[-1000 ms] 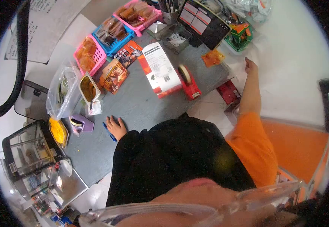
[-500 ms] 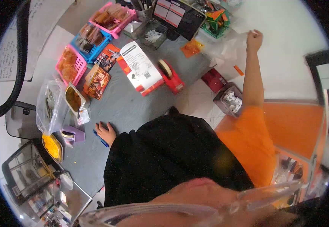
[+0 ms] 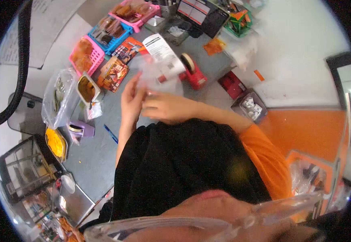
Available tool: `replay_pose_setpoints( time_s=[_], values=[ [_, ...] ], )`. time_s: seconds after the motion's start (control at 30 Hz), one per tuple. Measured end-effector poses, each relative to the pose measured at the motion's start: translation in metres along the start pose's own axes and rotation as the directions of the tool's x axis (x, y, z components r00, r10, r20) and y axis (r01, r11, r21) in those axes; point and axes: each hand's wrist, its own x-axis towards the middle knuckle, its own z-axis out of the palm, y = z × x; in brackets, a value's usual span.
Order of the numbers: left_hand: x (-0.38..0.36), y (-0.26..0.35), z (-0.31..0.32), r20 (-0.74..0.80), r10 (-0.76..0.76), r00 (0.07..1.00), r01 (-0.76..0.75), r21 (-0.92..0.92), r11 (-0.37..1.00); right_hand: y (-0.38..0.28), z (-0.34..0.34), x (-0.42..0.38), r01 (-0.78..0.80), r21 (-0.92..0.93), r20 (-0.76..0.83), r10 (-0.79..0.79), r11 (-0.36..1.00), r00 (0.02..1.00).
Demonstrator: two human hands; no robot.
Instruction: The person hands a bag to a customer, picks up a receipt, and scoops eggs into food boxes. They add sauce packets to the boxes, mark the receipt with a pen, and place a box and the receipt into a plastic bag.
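Above grey table, hands hold blurred clear bag.

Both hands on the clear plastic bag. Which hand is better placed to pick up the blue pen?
Left, probably. The left hand holds the clear plastic bag's left edge and sits nearer the blue pen, which lies on the grey table below-left of it. The right hand is farther away.

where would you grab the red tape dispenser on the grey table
Grip the red tape dispenser across its long flat sides, around the low middle of the body, coming from above. The tape roll stands at its far end, and the box lies close on its left, so fingers fit best over the top.
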Motion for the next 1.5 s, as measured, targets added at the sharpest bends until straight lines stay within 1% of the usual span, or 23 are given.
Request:
replay_pose_setpoints(
  time_s=[0.07,0.13,0.17,0.2,0.33,0.4,0.53,0.6,0.63,0.7,0.87,0.93,0.97,1.0,1.03,1.1,1.17,1.2,1.23,1.3,1.33,1.4,1.5],
  values=[
    [-0.018,-0.016,-0.03,-0.04,0.02,0.999,-0.011,0.215,0.976,0.001,0.013,-0.002,0.018,0.352,-0.129,0.03,0.936,0.991],
    [-0.038,-0.013,-0.048,-0.079,0.028,0.996,0.008,0.417,0.909,-0.011,-0.005,0.016,-0.084,0.233,-0.216,0.135,0.969,0.967],
    [-0.049,-0.002,-0.053,0.078,0.224,0.972,-0.226,0.591,0.775,-0.017,-0.013,0.024,-0.213,0.115,-0.314,0.239,0.97,0.919],
    [-0.059,0.01,-0.056,0.267,0.367,0.891,-0.442,0.696,0.566,-0.014,-0.011,0.025,-0.206,0.07,-0.255,0.218,0.976,0.942],
    [-0.088,0.037,-0.075,0.323,0.468,0.822,-0.523,0.754,0.398,-0.002,-0.005,0.03,-0.054,-0.004,0.002,0.054,0.999,0.999],
    [-0.1,0.028,-0.103,0.208,0.652,0.729,-0.473,0.842,0.26,-0.006,-0.021,0.039,-0.694,0.326,0.576,0.447,0.642,0.684],
    [-0.118,0.009,-0.121,-0.122,0.753,0.647,-0.427,0.76,0.49,-0.003,-0.027,0.037,-0.711,0.506,0.658,0.315,0.488,0.684],
    [-0.127,0.002,-0.126,-0.501,0.6,0.624,-0.383,0.473,0.794,0.002,-0.019,0.035,-0.345,0.521,0.454,0.088,0.781,0.886],
    [-0.132,-0.003,-0.128,-0.504,0.598,0.624,-0.381,0.472,0.795,0.003,-0.01,0.035,-0.346,0.521,0.457,0.087,0.78,0.885],
    [-0.14,-0.008,-0.132,-0.478,0.553,0.682,-0.361,0.438,0.824,0.003,0.012,0.035,0.017,0.22,0.047,-0.028,0.975,0.999],
    [-0.15,-0.002,-0.155,-0.637,0.462,0.617,-0.219,0.425,0.878,-0.001,-0.01,0.038,-0.204,0.384,0.13,0.166,0.9,0.978],
    [-0.15,0.0,-0.157,-0.708,0.396,0.585,-0.145,0.388,0.91,0.01,-0.032,0.038,-0.607,0.551,0.733,0.014,0.573,0.68],
    [-0.148,0.001,-0.158,-0.772,0.328,0.544,-0.078,0.342,0.936,0.019,-0.028,0.03,-0.606,0.553,0.73,0.017,0.572,0.683],
    [-0.145,0.001,-0.157,-0.769,0.331,0.547,-0.082,0.344,0.935,0.031,-0.015,0.017,-0.421,0.882,0.458,-0.173,0.213,0.872],
    [-0.14,-0.001,-0.156,-0.774,0.347,0.53,-0.106,0.346,0.932,0.028,-0.001,0.012,-0.265,0.961,0.255,-0.116,-0.079,0.96],
    [-0.136,-0.005,-0.153,-0.778,0.363,0.512,-0.13,0.348,0.929,0.022,0.026,0.002,0.16,0.764,-0.191,0.017,-0.625,0.981],
    [-0.135,-0.012,-0.153,-0.864,0.24,0.442,-0.147,0.194,0.97,0.0,0.008,0.013,-0.029,0.761,0.209,0.203,-0.648,0.957],
    [-0.137,-0.019,-0.158,-0.862,0.244,0.445,-0.149,0.198,0.969,-0.001,0.015,0.01,-0.043,0.724,0.186,0.135,-0.689,0.973],
    [-0.139,-0.027,-0.165,-0.858,0.241,0.454,-0.134,0.201,0.97,-0.004,0.015,0.009,-0.041,0.725,0.183,0.135,-0.688,0.974],
    [-0.142,-0.03,-0.164,-0.855,0.233,0.463,-0.115,0.203,0.972,-0.009,0.013,0.007,-0.312,0.95,0.297,0.362,-0.018,0.884],
    [-0.142,-0.023,-0.156,-0.844,0.21,0.493,-0.067,0.204,0.977,-0.009,0.012,0.009,-0.311,0.95,0.297,0.365,-0.021,0.882],
    [-0.141,-0.017,-0.149,-0.829,0.184,0.528,-0.017,0.206,0.978,-0.008,0.01,0.016,-0.358,0.628,0.085,0.396,0.691,0.914],
    [-0.133,-0.015,-0.149,-0.809,0.203,0.551,-0.023,0.229,0.973,-0.008,0.011,0.024,-0.251,0.451,-0.197,0.371,0.856,0.908]
  ],
)
